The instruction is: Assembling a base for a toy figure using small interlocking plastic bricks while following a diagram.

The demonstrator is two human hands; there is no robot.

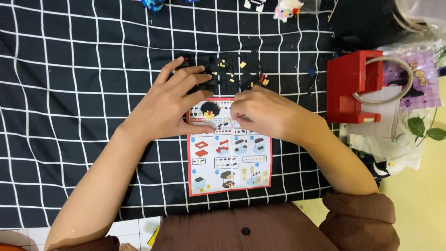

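left hand (pixel 174 100): fingers spread flat on bricks (pixel 227 69), holding nothing | right hand (pixel 262 114): curled, grip hidden | bricks just beyond sheet (pixel 230 160) top edge, left nearer

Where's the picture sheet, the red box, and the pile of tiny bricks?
Picture sheet (pixel 230 162), head view, middle of the page.
Red box (pixel 346 83), head view, its left wall.
Tiny bricks (pixel 232 69), head view, middle of the loose pile.

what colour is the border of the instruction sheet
Red, on the instruction sheet, seen in the head view.
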